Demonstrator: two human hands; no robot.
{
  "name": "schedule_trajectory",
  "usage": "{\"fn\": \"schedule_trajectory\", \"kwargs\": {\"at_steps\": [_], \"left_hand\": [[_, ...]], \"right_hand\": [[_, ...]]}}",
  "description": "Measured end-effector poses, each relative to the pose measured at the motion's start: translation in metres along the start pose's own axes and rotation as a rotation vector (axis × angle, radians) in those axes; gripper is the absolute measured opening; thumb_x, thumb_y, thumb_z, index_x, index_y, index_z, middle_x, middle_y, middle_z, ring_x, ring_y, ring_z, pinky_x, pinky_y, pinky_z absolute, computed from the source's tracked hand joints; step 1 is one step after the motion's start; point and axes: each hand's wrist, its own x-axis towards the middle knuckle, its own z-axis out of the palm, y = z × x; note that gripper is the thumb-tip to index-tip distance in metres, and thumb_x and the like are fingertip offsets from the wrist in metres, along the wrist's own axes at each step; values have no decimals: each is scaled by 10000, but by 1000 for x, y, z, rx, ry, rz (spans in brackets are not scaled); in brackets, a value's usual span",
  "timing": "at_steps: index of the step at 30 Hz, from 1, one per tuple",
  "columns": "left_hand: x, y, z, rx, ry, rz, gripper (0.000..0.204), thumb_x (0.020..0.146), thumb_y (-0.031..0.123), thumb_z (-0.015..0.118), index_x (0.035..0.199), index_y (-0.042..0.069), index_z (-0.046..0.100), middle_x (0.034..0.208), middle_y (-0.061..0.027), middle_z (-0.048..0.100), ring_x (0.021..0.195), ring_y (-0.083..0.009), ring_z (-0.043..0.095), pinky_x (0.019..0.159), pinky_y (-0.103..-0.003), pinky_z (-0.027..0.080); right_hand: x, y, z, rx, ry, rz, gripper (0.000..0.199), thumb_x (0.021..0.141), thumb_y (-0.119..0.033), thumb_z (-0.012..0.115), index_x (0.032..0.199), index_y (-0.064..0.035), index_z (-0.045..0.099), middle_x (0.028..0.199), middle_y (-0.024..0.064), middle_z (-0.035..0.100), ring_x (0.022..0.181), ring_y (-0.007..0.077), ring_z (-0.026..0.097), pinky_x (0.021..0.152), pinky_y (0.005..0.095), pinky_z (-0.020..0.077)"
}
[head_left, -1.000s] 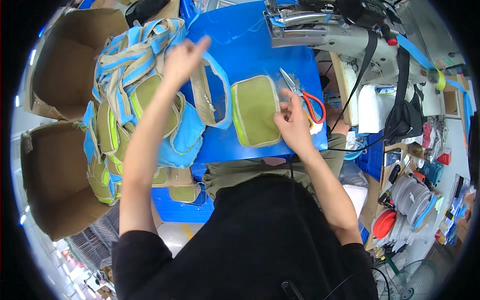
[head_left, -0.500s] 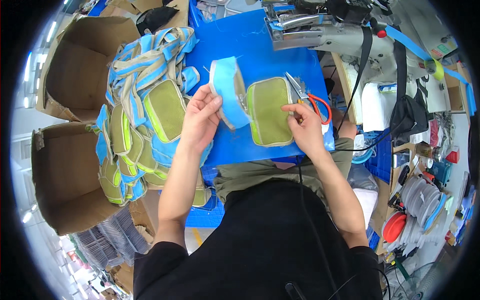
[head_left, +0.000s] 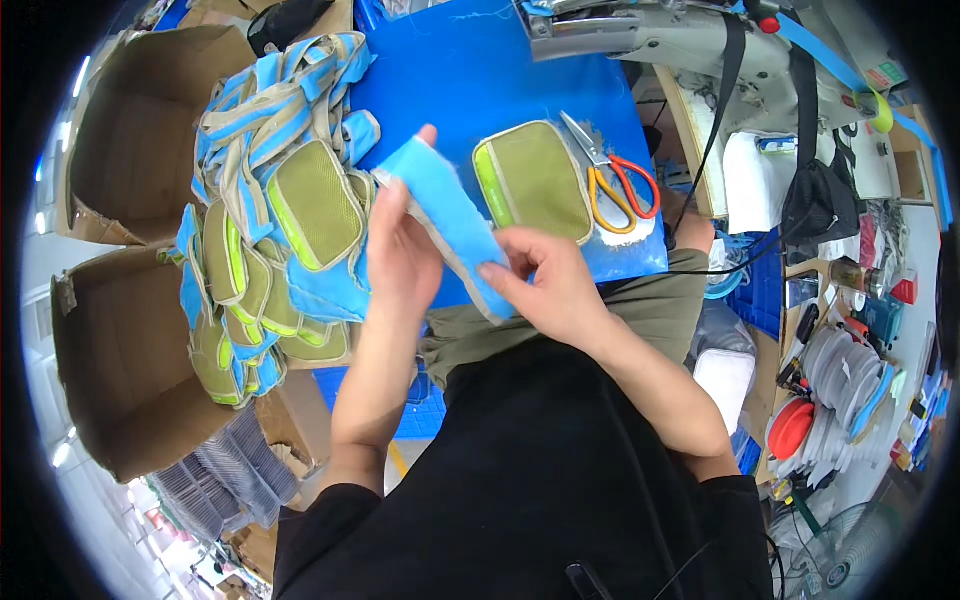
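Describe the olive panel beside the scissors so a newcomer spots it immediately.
Find the blue tabletop. Toward its near right corner, just left of the scissors, lies the lime-striped olive panel. Unlike the similar panels heaped at left, it lies apart.

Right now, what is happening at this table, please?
A person's left hand and right hand hold a blue cloth strip between them, by the near edge of a blue table. A green cloth piece lies on the table, with scissors to its right. A pile of green and blue cloth sits to the left.
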Motion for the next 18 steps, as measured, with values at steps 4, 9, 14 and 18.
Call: {"fn": "schedule_trajectory", "kwargs": {"at_steps": [4,9,14,18], "left_hand": [[9,12,-5,68,-9,-28,706,984,308,648,1583,25,402,1126,-38,685,1052,-156,670,932,-325,555],[8,0,5,0,24,38,734,938,242,646,1594,37,387,1359,-125,632,1105,-204,661,995,-374,547],[21,8,-18,-166,-173,36,843,905,152,601,1655,39,234,1493,-185,554,1251,-237,603,1061,-371,516],[36,17,-36,-219,-267,64,821,896,131,600,1635,7,265,1491,-196,556,1326,-248,572,1123,-381,468]], "right_hand": [[-4,5,-2,-5,-93,-109,227,947,-147,768,1128,-14,737,843,-21,667,735,26,531,643,232,437],[3,3,6,336,-19,43,213,998,-212,751,1049,-5,762,812,-42,675,716,10,533,629,214,424],[-7,1,-1,153,44,-1,211,997,-217,752,1012,-7,768,765,-63,652,691,-6,517,592,209,400],[-11,5,-2,136,52,37,211,996,-220,755,999,-8,764,759,-66,643,683,-9,508,587,206,393]]}}
